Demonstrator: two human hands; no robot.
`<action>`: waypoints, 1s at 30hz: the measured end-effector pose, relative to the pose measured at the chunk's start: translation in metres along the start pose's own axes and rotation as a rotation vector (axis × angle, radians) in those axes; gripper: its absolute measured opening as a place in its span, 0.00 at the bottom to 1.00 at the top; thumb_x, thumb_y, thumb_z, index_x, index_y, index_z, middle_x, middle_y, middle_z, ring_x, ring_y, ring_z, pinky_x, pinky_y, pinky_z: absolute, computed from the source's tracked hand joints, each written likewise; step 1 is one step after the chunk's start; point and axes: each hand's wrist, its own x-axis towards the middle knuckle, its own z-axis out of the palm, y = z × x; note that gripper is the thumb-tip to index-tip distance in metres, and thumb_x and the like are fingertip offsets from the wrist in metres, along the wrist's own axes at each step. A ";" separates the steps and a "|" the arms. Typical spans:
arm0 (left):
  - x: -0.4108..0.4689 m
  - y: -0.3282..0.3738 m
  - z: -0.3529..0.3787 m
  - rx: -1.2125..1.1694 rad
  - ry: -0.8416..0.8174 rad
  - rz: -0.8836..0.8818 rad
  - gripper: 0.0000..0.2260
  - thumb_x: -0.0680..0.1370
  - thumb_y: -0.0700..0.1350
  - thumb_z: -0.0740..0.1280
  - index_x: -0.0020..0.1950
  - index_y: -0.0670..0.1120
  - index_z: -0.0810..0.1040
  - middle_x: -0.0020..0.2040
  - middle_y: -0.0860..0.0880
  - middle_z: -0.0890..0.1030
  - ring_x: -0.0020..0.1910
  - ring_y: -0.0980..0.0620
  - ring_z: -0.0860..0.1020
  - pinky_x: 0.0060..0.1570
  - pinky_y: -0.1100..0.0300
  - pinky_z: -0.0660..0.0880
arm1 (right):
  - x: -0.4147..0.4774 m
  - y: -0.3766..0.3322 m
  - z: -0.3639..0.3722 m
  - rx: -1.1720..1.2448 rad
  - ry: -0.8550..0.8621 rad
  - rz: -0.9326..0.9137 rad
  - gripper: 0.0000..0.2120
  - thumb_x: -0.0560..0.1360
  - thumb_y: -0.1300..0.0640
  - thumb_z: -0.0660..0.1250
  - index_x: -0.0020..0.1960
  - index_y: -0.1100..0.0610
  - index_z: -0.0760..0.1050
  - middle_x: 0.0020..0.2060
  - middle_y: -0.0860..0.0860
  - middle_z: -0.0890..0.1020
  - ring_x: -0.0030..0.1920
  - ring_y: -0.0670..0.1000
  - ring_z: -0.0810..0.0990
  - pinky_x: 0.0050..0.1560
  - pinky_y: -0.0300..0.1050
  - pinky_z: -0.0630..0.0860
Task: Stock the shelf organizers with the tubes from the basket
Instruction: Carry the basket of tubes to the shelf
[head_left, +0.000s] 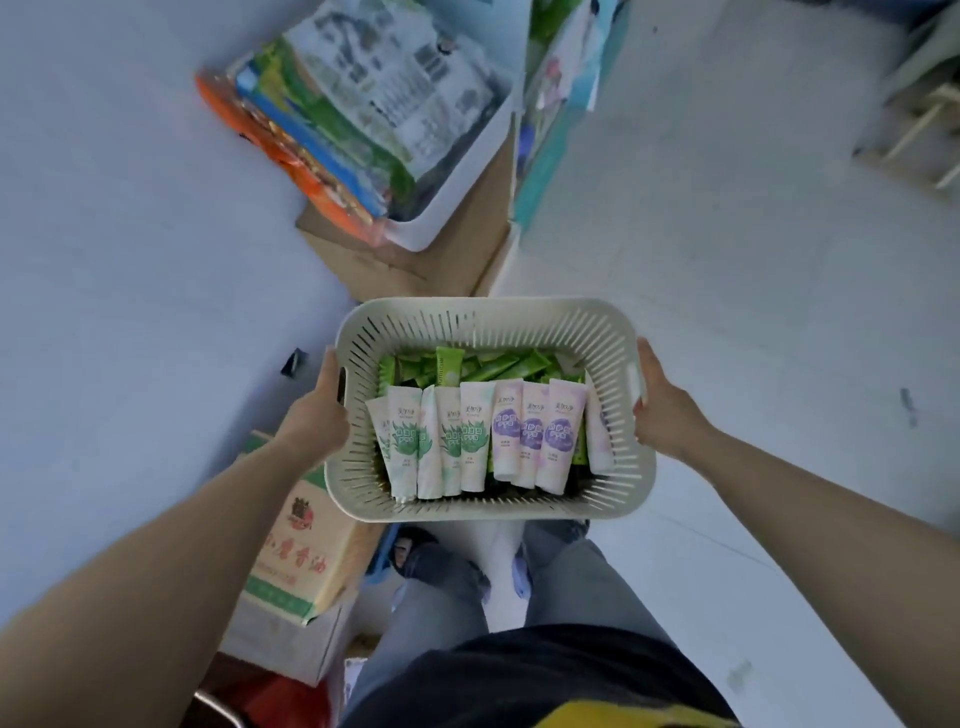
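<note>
I carry a cream slotted plastic basket (488, 317) in front of my waist, above the floor. My left hand (317, 410) grips its left handle and my right hand (667, 402) grips its right handle. Inside lie several white tubes side by side: those with green leaf prints (451, 441) on the left, those with purple prints (532, 434) on the right. Green sachets (493, 364) fill the far part of the basket beneath them. No shelf organizers are in view.
A white bin (467, 171) of coloured packets sits on a brown cardboard box (405, 260) ahead. A printed carton (306, 551) stands by my left leg. A stack of blue-green packages (550, 130) rises ahead to the right. Pale floor (753, 260) surrounds everything.
</note>
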 end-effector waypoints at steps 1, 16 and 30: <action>0.003 0.021 0.005 0.025 -0.003 0.039 0.45 0.72 0.29 0.61 0.76 0.56 0.36 0.42 0.43 0.79 0.38 0.44 0.79 0.32 0.50 0.76 | 0.000 0.016 -0.013 0.025 0.008 0.027 0.47 0.72 0.68 0.61 0.74 0.42 0.34 0.42 0.64 0.79 0.41 0.62 0.80 0.45 0.57 0.78; 0.084 0.325 0.066 0.202 -0.129 0.474 0.34 0.77 0.38 0.61 0.75 0.58 0.46 0.50 0.41 0.77 0.43 0.40 0.79 0.47 0.48 0.78 | -0.006 0.193 -0.169 0.360 0.249 0.330 0.45 0.73 0.70 0.58 0.75 0.42 0.36 0.46 0.67 0.80 0.45 0.66 0.81 0.48 0.59 0.78; 0.193 0.576 0.073 0.367 -0.285 0.583 0.37 0.77 0.38 0.60 0.74 0.63 0.41 0.43 0.44 0.78 0.39 0.44 0.79 0.42 0.48 0.79 | 0.075 0.244 -0.292 0.558 0.396 0.525 0.44 0.72 0.65 0.61 0.75 0.40 0.38 0.39 0.57 0.80 0.37 0.56 0.81 0.39 0.51 0.79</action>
